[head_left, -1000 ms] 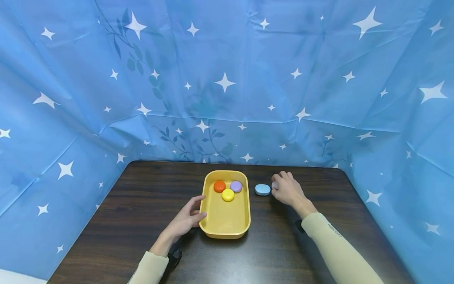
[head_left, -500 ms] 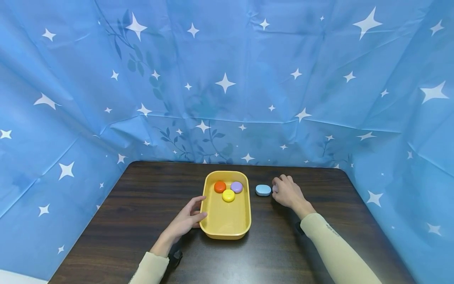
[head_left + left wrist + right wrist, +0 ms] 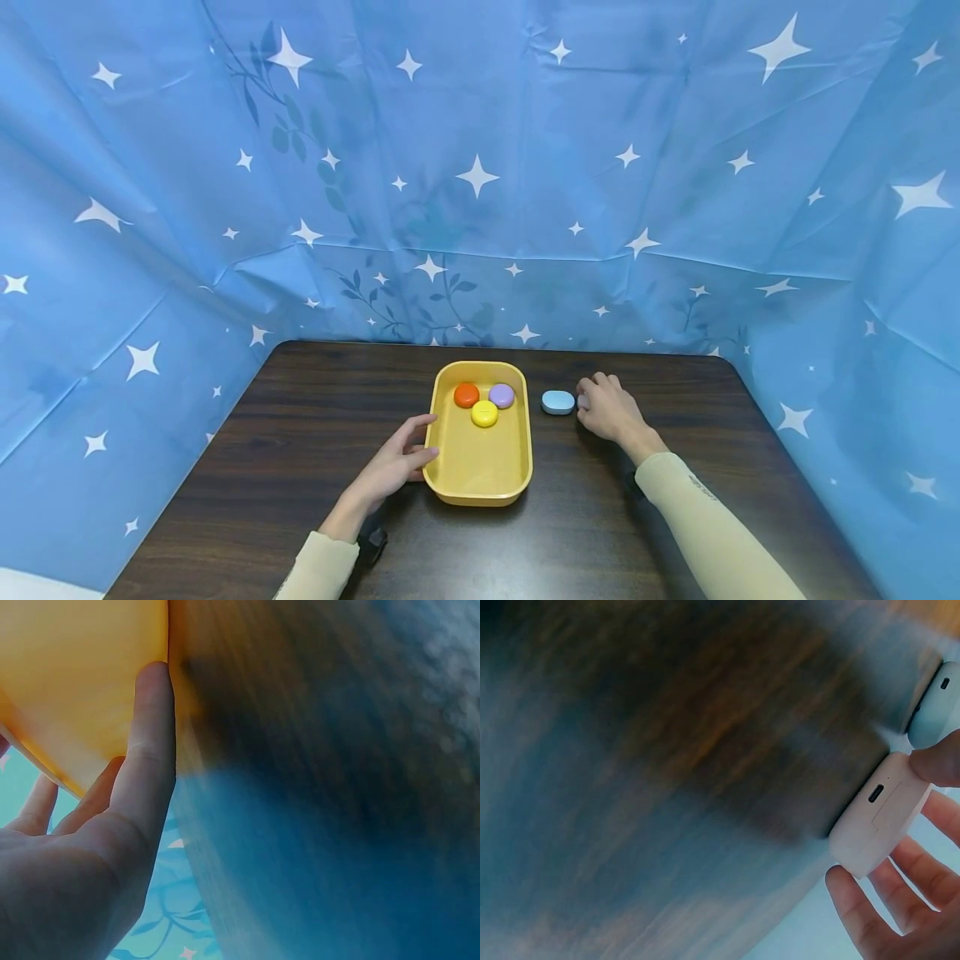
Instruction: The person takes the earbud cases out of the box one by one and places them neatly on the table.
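The right hand [image 3: 611,408] grips a pale pinkish-white earbud charging case [image 3: 881,814] between thumb and fingers, low at the table. A charging port shows on its side in the right wrist view. Just left of it lies a light blue case [image 3: 558,402], also with a port [image 3: 945,683]. The left hand [image 3: 390,462] rests against the left side of a yellow tray [image 3: 480,492], its fingers fairly straight, with fingertips at the rim. Inside the tray's far half sit three rounded cases: orange [image 3: 467,395], purple [image 3: 501,396] and yellow [image 3: 484,413].
The dark wooden table [image 3: 300,417] has rounded far corners. A blue curtain [image 3: 480,217] with white stars hangs behind it and along both sides.
The right hand has come slightly down and nearer, still with the pale case in its fingers. The left hand and tray look unmoved.
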`<state>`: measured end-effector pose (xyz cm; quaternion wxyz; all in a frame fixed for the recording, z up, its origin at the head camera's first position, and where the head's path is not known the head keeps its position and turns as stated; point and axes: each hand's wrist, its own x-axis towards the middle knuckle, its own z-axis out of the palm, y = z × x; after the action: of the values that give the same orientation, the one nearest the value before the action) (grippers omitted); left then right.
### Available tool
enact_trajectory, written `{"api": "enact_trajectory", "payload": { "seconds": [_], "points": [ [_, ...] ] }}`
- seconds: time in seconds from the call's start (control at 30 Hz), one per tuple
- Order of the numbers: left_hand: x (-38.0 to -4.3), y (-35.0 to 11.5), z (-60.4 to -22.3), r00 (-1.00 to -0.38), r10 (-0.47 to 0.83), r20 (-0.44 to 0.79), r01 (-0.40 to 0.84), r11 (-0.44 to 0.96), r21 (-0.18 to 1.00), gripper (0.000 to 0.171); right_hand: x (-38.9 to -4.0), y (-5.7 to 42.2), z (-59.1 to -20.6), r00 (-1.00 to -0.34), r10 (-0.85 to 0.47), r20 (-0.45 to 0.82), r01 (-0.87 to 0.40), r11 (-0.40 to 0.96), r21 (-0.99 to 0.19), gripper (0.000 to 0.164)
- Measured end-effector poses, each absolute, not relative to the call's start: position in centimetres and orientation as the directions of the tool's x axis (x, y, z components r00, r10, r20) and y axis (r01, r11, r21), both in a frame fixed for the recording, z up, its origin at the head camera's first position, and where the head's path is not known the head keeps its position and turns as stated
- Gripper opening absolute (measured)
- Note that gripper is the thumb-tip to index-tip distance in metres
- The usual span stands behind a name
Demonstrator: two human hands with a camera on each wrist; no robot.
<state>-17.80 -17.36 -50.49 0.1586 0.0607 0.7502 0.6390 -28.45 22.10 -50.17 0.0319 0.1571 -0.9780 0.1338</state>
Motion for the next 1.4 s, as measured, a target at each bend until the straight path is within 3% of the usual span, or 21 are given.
{"api": "enact_trajectory", "payload": {
  "seconds": [0.83,1.4],
  "points": [
    [-17.7,-17.3,-50.2,-0.943,0.302,-0.14,-0.092,0.169,0.981,0.06,-27.4,21.5,-47.4,-0.94,-0.296,0.168,-0.333,0.903,-0.27,0.029],
    [-17.6,-17.2,-50.1,-0.945,0.3,-0.134,-0.086,0.167,0.982,0.06,-25.7,19.5,-44.7,-0.903,-0.301,0.306,-0.39,0.872,-0.294,0.03]
  ]
}}
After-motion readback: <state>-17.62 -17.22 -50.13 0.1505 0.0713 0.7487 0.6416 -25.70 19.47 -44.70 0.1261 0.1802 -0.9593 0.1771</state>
